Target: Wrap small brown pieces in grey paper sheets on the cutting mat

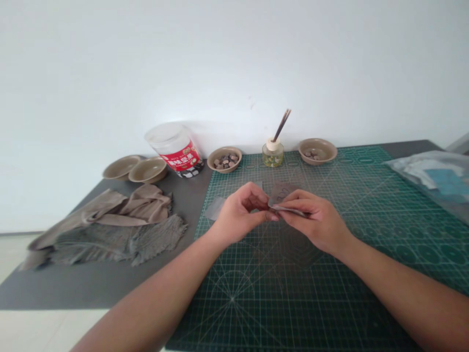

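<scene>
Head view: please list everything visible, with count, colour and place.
Wall: one, white, back
Table: one, dark grey, before wall
Floor: one, pale, lower left
Mat: one, green, on table
Jar: one, clear with red label, back left
Bowls: four, brown, two each side of jar
Bottle: one, clear, between two bowls
Sticks: count unclear, dark, in bottle
Small pieces: several, brownish, in bowls flanking bottle
Cloth: count unclear, brown and grey, table's left
Plastic bag: one, clear, far right
Sheet: at least one, translucent, left on mat
Thin piece: count unclear, grey-brown, above mat
Arms: two, bare, lower edge
Left hand: one, bare, at thin piece
Right hand: one, bare, holding thin piece
</scene>
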